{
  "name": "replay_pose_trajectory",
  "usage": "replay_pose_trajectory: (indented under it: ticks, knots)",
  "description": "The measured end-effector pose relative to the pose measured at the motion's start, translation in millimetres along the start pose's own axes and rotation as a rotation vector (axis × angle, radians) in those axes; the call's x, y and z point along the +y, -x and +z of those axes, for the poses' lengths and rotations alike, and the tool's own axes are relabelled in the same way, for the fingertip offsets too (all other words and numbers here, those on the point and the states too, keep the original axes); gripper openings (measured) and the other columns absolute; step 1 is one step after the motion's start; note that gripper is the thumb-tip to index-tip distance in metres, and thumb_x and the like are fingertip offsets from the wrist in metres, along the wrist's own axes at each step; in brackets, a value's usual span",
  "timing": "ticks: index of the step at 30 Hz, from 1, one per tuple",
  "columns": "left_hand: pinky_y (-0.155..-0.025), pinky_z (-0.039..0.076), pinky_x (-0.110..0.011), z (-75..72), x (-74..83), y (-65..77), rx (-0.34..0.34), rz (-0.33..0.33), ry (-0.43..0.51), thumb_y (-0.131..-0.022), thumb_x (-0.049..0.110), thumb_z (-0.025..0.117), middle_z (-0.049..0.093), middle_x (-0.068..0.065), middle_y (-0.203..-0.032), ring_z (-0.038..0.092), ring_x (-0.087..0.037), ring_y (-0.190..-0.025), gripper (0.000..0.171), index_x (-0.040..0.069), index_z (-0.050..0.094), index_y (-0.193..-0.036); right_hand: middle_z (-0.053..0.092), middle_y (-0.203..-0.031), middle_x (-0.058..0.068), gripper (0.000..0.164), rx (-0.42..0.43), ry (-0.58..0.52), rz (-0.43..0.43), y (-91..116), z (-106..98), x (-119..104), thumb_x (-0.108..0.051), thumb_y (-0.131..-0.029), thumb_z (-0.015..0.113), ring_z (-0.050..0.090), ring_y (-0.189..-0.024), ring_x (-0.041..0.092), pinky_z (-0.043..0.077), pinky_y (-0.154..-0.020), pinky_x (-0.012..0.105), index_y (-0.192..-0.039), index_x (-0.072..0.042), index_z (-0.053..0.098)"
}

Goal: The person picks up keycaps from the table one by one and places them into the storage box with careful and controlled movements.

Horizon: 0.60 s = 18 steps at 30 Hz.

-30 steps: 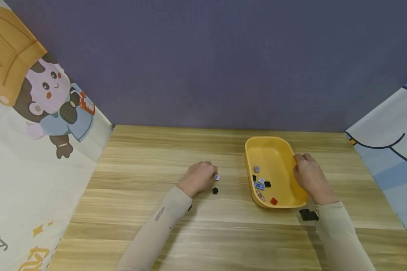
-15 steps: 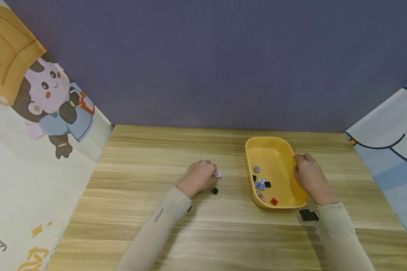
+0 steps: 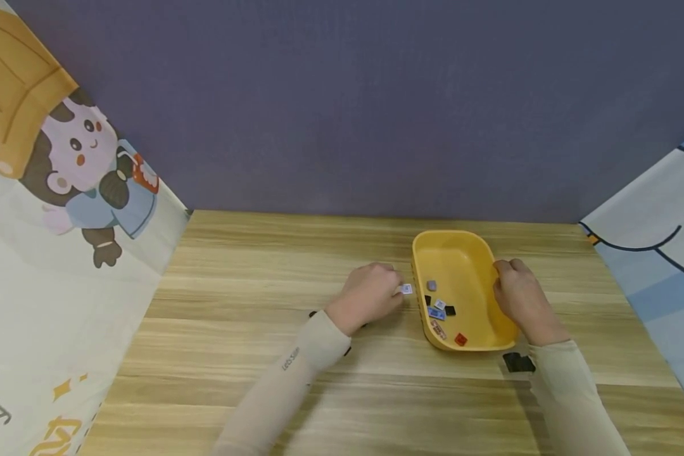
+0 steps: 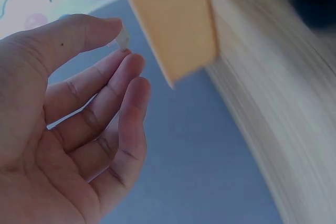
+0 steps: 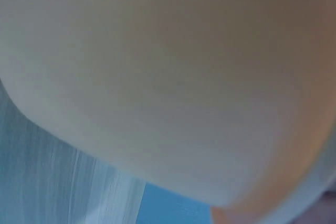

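My left hand (image 3: 372, 292) pinches a small white square tile (image 3: 406, 289) with a printed face between thumb and fingertips, just left of the yellow basket (image 3: 458, 261). In the left wrist view the tile (image 4: 123, 38) shows edge-on, beside the basket's wall (image 4: 173, 19). On the other side my right hand (image 3: 519, 301) grips the basket's right rim. Inside lie a grey cube (image 3: 431, 285), another white tile (image 3: 439, 304), a blue piece (image 3: 436, 313), a brown-and-white piece (image 3: 437, 329), a red piece (image 3: 460, 339) and small black pieces (image 3: 450, 310). The basket's underside (image 5: 157, 87) fills most of the right wrist view.
Black flat pieces (image 3: 519, 362) lie on the wooden table (image 3: 251, 253) by the right sleeve. Another dark bit (image 3: 348, 351) shows beside the left cuff. A dark blue panel (image 3: 365, 107) stands along the back, with printed cloth (image 3: 45, 304) at the left.
My left hand has carried the white tile to the right, up to the basket's left side. The left forearm now covers most of the black piece on the table. My right hand stays put.
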<state>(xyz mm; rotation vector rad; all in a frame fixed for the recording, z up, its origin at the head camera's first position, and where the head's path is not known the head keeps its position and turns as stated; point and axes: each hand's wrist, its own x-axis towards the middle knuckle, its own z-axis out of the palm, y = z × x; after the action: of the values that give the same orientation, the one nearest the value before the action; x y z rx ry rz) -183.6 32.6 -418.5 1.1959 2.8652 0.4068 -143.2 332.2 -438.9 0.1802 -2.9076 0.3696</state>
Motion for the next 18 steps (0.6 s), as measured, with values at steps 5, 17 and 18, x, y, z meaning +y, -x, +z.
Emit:
replay_pose_trajectory:
  ticks: [5, 17, 18]
  knots:
    - [-0.061, 0.048, -0.026, 0.4, 25.5, -11.3, -0.006, 0.072, -0.026, -0.095, 0.025, 0.067, 0.061, 0.007, -0.082, 0.054, -0.008, -0.07, 0.01, 0.017, 0.073, -0.094, 0.053, -0.093, 0.035, 0.026, 0.02, 0.004, -0.009, -0.7, 0.6, 0.7, 0.013, -0.085, 0.057, 0.056, -0.082, 0.047, 0.051, -0.071, 0.058, -0.109, 0.022, 0.056]
    - [-0.055, 0.044, -0.025, 8.2, 68.1, -29.5, -0.029, 0.156, -0.076, -0.094, 0.027, 0.066, 0.051, 0.01, -0.076, 0.049, -0.008, -0.067, 0.016, 0.022, 0.061, -0.08, 0.053, -0.095, 0.036, 0.027, 0.021, 0.014, -0.004, -1.3, 0.6, -0.2, 0.012, -0.084, 0.058, 0.056, -0.085, 0.049, 0.051, -0.072, 0.059, -0.11, 0.022, 0.055]
    - [-0.054, 0.044, -0.025, 8.5, 69.0, -29.6, -0.027, 0.159, -0.076, -0.094, 0.027, 0.066, 0.051, 0.009, -0.076, 0.049, -0.008, -0.067, 0.016, 0.022, 0.061, -0.08, 0.053, -0.095, 0.036, 0.027, 0.021, 0.014, -0.004, -1.1, 0.6, -0.1, 0.012, -0.084, 0.058, 0.056, -0.084, 0.049, 0.051, -0.072, 0.059, -0.11, 0.022, 0.055]
